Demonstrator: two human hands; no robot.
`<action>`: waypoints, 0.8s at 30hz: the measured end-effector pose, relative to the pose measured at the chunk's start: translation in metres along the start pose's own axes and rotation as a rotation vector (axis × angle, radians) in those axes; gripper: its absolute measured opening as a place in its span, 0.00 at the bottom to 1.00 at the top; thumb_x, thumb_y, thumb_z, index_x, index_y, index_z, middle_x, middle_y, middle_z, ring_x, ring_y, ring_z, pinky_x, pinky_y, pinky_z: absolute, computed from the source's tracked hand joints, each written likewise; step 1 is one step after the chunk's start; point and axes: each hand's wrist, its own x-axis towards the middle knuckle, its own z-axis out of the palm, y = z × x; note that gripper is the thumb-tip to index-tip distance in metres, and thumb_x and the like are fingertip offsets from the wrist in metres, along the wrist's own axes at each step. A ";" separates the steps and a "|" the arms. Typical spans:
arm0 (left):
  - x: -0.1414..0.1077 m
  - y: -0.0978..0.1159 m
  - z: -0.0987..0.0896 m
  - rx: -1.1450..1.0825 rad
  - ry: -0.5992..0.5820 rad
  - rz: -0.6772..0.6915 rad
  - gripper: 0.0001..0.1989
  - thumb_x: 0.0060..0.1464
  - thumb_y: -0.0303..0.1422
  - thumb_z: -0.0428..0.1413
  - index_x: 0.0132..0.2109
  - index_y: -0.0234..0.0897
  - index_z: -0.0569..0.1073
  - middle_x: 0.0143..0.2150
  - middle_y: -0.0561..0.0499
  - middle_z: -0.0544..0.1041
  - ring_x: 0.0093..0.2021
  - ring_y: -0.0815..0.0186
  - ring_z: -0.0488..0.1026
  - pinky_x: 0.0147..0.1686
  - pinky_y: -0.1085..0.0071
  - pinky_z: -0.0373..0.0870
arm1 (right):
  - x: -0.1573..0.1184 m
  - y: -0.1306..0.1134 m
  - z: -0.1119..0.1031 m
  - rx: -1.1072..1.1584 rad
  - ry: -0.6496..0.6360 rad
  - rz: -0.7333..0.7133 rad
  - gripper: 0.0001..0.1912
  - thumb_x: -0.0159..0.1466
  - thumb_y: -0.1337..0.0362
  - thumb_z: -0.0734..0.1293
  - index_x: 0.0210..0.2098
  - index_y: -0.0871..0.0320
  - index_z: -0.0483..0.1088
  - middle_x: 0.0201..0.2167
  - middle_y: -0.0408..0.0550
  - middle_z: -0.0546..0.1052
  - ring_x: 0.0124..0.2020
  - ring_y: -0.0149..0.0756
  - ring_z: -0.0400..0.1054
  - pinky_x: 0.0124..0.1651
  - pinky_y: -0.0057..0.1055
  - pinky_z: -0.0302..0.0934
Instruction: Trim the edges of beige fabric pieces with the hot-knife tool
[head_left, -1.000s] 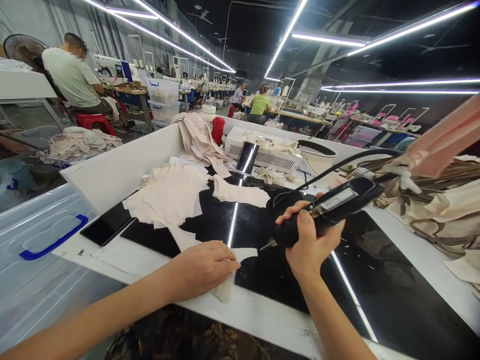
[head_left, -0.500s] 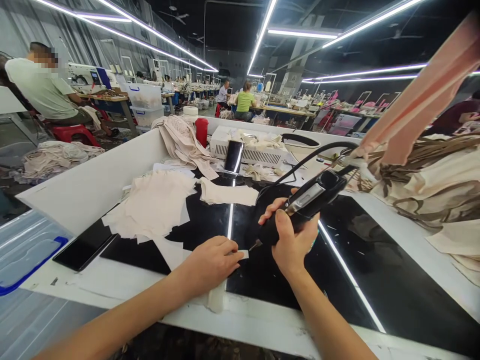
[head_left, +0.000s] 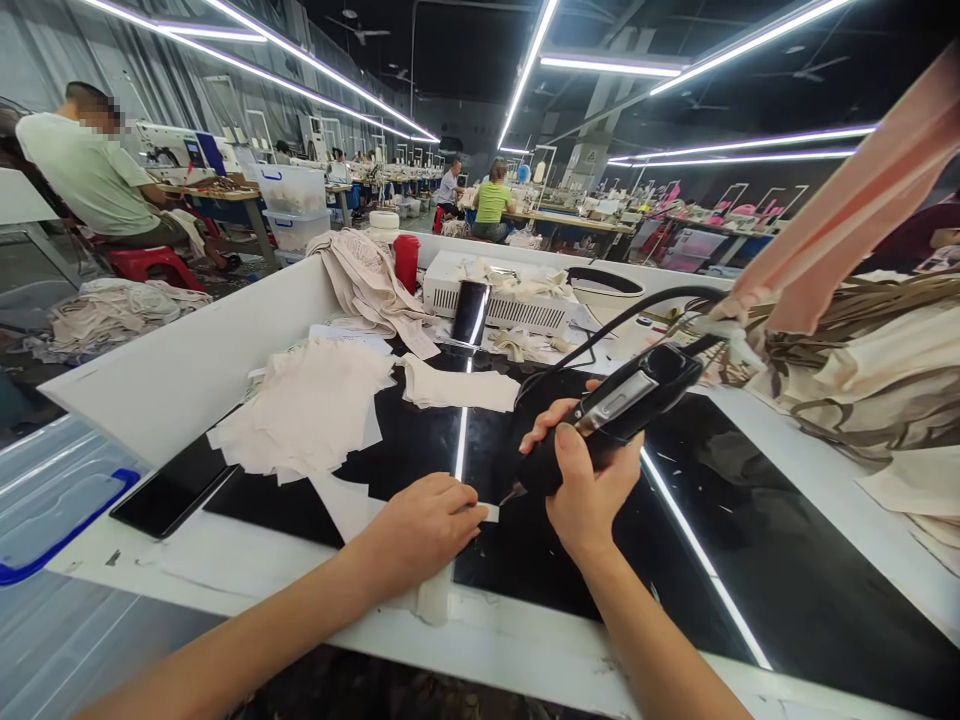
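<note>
While left hand [head_left: 420, 525] lies flat on fabric strip [head_left: 435, 595], right hand [head_left: 589, 490] grips cutter [head_left: 611, 410]; bin lid [head_left: 45, 500] shut.

A large, dim workshop hall runs far back under a dark ceiling [head_left: 465, 50] crossed by long white strip lights [head_left: 525, 75]. Rows of sewing tables [head_left: 570, 225] fill the far floor, and grey curtain walls [head_left: 45, 50] hang on the left.
</note>
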 end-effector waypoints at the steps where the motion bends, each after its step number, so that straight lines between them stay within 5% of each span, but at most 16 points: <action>1: 0.000 0.000 0.001 -0.002 0.001 0.000 0.11 0.74 0.24 0.49 0.53 0.33 0.76 0.44 0.47 0.79 0.44 0.59 0.78 0.52 0.58 0.80 | 0.000 0.000 0.000 0.004 -0.003 -0.001 0.20 0.66 0.63 0.75 0.53 0.50 0.66 0.35 0.38 0.77 0.29 0.31 0.72 0.29 0.30 0.71; 24: 0.000 0.001 0.002 0.003 0.017 -0.002 0.12 0.74 0.23 0.47 0.50 0.33 0.76 0.43 0.47 0.79 0.43 0.60 0.78 0.53 0.59 0.79 | -0.006 -0.003 0.000 0.000 -0.001 0.026 0.16 0.67 0.62 0.75 0.51 0.50 0.68 0.35 0.38 0.76 0.29 0.31 0.71 0.28 0.29 0.71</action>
